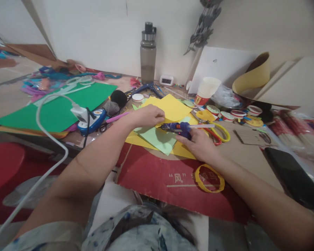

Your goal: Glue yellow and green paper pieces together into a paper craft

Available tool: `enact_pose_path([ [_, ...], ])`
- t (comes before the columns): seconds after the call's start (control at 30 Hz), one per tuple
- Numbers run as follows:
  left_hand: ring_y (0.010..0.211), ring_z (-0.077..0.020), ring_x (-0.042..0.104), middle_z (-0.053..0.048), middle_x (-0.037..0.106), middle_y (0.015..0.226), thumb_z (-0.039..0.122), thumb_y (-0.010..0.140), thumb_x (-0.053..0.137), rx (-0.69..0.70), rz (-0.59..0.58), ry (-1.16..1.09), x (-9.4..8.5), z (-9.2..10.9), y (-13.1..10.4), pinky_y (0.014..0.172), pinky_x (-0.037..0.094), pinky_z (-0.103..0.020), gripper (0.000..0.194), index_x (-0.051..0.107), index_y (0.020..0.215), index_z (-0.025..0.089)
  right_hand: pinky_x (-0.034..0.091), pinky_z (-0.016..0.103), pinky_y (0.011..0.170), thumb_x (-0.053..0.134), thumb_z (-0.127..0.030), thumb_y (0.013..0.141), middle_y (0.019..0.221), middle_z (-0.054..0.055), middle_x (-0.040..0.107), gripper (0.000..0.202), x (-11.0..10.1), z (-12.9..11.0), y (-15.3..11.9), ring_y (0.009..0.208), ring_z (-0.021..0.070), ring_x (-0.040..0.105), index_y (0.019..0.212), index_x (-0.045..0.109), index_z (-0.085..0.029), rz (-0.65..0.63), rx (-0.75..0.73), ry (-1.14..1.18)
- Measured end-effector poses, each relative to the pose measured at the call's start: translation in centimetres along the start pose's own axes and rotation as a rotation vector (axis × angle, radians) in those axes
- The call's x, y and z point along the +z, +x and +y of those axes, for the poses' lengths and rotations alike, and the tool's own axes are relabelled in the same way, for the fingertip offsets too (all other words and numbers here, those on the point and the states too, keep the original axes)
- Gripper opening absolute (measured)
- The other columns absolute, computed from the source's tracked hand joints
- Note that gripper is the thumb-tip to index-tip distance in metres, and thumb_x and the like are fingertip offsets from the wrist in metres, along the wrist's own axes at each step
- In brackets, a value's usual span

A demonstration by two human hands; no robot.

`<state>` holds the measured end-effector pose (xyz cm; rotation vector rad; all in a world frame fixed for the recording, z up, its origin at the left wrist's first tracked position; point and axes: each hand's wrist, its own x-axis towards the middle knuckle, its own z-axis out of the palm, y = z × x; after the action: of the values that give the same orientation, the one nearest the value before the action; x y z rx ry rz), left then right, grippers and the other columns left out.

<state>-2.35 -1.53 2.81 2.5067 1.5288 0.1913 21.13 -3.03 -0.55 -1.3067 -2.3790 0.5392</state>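
Observation:
My right hand (199, 143) is wrapped round a blue hot glue gun (178, 129), whose nozzle points left. A clear glue stick (202, 126) juts from its back end. My left hand (150, 115) is closed at the edge of a piece of yellow paper (175, 107), just above the nozzle; its fingertips are partly hidden. Below the gun lies light green paper (162, 141) on a larger yellow sheet (187, 152). A yellow paper ring (209, 191) rests on the red cardboard (146, 170) near my right forearm.
Scissors with yellow handles (225, 133) lie right of the gun. A black phone (294, 177) is at the right edge. Behind stand a grey bottle (148, 57) and stacked paper cups (208, 90). A blue power strip (94, 122) with a white cable (38, 115) sits left, beside green sheets (54, 115).

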Motion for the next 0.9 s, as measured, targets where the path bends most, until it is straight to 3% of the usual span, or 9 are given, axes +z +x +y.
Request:
enact_pose_path([
  [0.2, 0.07, -0.0136, 0.057, -0.003, 0.07, 0.078, 0.025, 0.089, 0.046, -0.016, -0.013, -0.002, -0.2, 0.0, 0.1, 0.065, 0.036, -0.025, 0.027, 0.071, 0.085, 0.016, 0.038, 0.029, 0.061, 0.06, -0.041, 0.088, 0.073, 0.008, 0.065, 0.028, 0.2, -0.3, 0.5, 0.067, 0.0188, 0.056, 0.07, 0.057, -0.019, -0.028, -0.015, -0.021],
  [0.4, 0.071, -0.0146, 0.059, -0.003, 0.07, 0.079, 0.03, 0.088, 0.045, -0.029, -0.013, 0.0, 0.2, -0.9, 0.2, 0.064, 0.036, -0.025, 0.03, 0.072, 0.087, 0.017, 0.04, 0.028, 0.064, 0.062, -0.041, 0.088, 0.085, 0.007, 0.071, 0.024, -1.6, 0.1, 0.0, 0.075, 0.02, 0.062, 0.086, 0.065, -0.018, -0.064, -0.027, 0.008],
  [0.57, 0.073, -0.0154, 0.06, -0.003, 0.071, 0.081, 0.033, 0.088, 0.044, -0.036, -0.013, -0.014, 0.3, -1.2, 0.1, 0.066, 0.038, -0.026, 0.032, 0.072, 0.088, 0.018, 0.041, 0.029, 0.065, 0.061, -0.045, 0.088, 0.083, 0.009, 0.071, 0.028, -3.0, 1.4, -0.5, 0.075, 0.0227, 0.063, 0.085, 0.065, -0.018, -0.003, 0.073, -0.097],
  [0.73, 0.077, -0.0167, 0.062, -0.005, 0.073, 0.087, 0.033, 0.089, 0.044, -0.035, -0.02, -0.01, 0.2, -0.9, 0.0, 0.068, 0.039, -0.027, 0.033, 0.072, 0.089, 0.018, 0.043, 0.033, 0.067, 0.059, -0.047, 0.089, 0.089, 0.012, 0.072, 0.028, -3.2, 2.2, -0.2, 0.08, 0.0266, 0.064, 0.088, 0.065, -0.019, 0.072, 0.146, -0.245],
  [0.9, 0.075, -0.0163, 0.062, -0.004, 0.073, 0.087, 0.033, 0.089, 0.043, -0.032, -0.027, 0.024, 0.1, -0.9, 0.1, 0.066, 0.038, -0.026, 0.032, 0.072, 0.09, 0.018, 0.042, 0.031, 0.065, 0.059, -0.046, 0.089, 0.082, 0.01, 0.07, 0.027, -3.0, 1.8, -0.7, 0.075, 0.0248, 0.063, 0.082, 0.063, -0.02, 0.068, 0.108, -0.195],
])
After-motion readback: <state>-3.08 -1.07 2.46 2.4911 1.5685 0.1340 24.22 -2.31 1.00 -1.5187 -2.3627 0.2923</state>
